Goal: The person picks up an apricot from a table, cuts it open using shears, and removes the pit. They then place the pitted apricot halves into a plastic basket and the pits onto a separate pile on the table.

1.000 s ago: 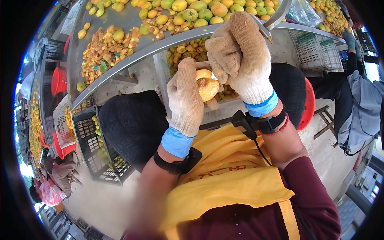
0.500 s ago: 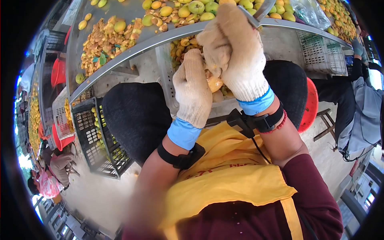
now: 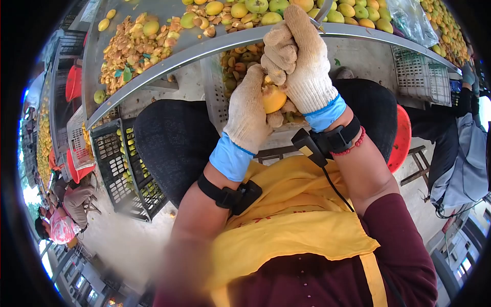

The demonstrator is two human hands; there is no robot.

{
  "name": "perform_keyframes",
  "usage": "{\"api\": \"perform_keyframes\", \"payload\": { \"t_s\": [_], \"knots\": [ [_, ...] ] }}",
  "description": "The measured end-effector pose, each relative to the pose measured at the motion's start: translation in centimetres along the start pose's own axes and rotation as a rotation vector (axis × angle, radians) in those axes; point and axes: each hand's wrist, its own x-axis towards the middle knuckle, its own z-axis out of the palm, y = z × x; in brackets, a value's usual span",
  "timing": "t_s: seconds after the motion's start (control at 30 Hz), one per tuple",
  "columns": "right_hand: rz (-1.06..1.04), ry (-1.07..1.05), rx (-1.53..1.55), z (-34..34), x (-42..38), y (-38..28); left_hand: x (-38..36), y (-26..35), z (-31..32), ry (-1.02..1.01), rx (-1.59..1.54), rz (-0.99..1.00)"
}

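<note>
My left hand (image 3: 249,105), in a cream knit glove over a blue inner glove, wraps round a small yellow mango-like fruit (image 3: 274,100), thumb pointing up. My right hand (image 3: 302,64), gloved the same way, is right above the fruit with its fingers curled and one finger long at the top; what it grips is hidden. A thin metal piece (image 3: 321,14) shows just beyond its fingertips, at the table edge. Under both hands stands a pale crate (image 3: 217,100) holding brownish-yellow cut fruit pieces (image 3: 240,64).
On the metal table (image 3: 174,64) lie a heap of fruit scraps (image 3: 134,48), whole green and yellow fruits (image 3: 348,11) and a clear plastic bag (image 3: 414,23). A dark crate (image 3: 115,169) with green fruit stands left, a white crate (image 3: 422,74) right. Other people sit at both sides.
My right hand has turned, so its curled fingers show more. The yellow fruit shows more of its smooth skin between my hands. The view has shifted slightly.
</note>
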Motion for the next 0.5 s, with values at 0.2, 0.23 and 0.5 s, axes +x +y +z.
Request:
{"api": "perform_keyframes", "payload": {
  "t_s": [0.2,0.23,0.5],
  "knots": [
    [-0.028,0.417,-0.379,4.2,-0.2,2.5,1.5,0.0,-2.8,-0.279,0.293,0.026],
    [-0.164,0.515,-0.501,4.4,-0.1,2.4,1.7,0.1,-2.8,-0.287,0.156,-0.089],
    [0.184,0.425,0.079,2.5,-0.1,-0.5,2.3,-2.0,-0.9,-0.002,-0.081,-0.038]
  ]
}}
